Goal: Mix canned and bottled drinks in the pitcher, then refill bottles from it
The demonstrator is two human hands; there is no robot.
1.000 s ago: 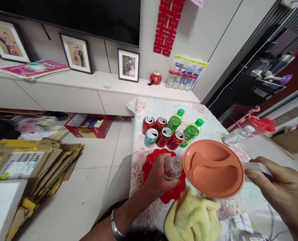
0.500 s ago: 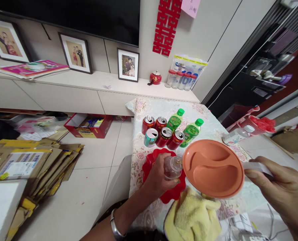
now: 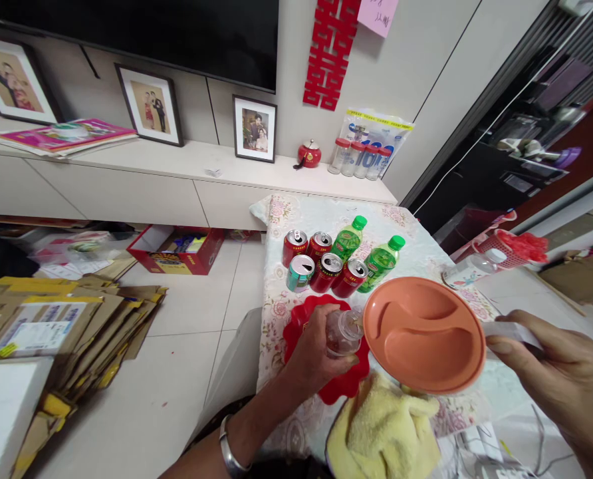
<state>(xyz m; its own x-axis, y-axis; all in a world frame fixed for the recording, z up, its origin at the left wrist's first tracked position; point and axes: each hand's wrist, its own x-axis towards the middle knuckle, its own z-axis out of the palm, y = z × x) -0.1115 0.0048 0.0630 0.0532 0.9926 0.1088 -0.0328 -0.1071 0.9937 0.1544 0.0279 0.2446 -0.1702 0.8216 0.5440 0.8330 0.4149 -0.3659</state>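
Observation:
My left hand (image 3: 312,349) is wrapped round a small clear jar (image 3: 344,336), tilted with its mouth toward the orange divided plate (image 3: 421,306). Something thin and brownish shows at the mouth, too small to name. Beneath that hand lies a red scalloped tray (image 3: 296,326), partly covered. My right hand (image 3: 556,372) closes on a flat whitish-grey handle-like piece (image 3: 513,331) at the plate's right edge; whether the two are joined I cannot tell. Just below the plate is a crumpled yellow towel (image 3: 386,426).
Several drink cans (image 3: 329,269) and two green-capped bottles (image 3: 381,263) stand behind the plate. A clear bottle (image 3: 476,266) is at the table's right side, near a pink basket (image 3: 513,249). White plugs and cables (image 3: 483,442) lie at lower right. Flattened cardboard (image 3: 77,326) is on the left.

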